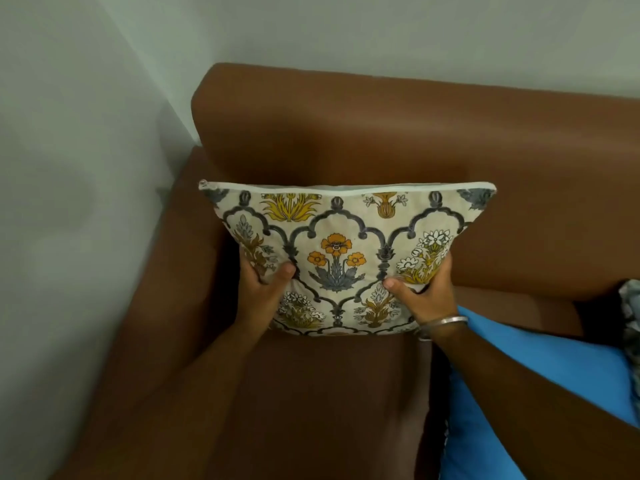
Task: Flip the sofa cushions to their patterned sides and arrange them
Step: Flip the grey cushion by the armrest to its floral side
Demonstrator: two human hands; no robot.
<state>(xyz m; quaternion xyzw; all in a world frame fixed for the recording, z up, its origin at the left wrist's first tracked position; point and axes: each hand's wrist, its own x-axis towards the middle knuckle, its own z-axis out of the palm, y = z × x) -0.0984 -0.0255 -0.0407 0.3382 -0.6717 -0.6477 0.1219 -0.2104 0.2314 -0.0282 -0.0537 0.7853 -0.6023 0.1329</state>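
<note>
A cream cushion printed with orange and yellow flowers and grey arches stands upright on the brown sofa, its patterned side facing me, near the left armrest and leaning toward the backrest. My left hand grips its lower left edge, thumb on the front. My right hand, with a metal bangle at the wrist, grips the lower right edge the same way. A second cushion lies to the right with a plain blue side up.
A patterned piece of another cushion shows at the far right edge. The sofa's left armrest runs along a pale wall. Bare brown seat lies in front of the held cushion.
</note>
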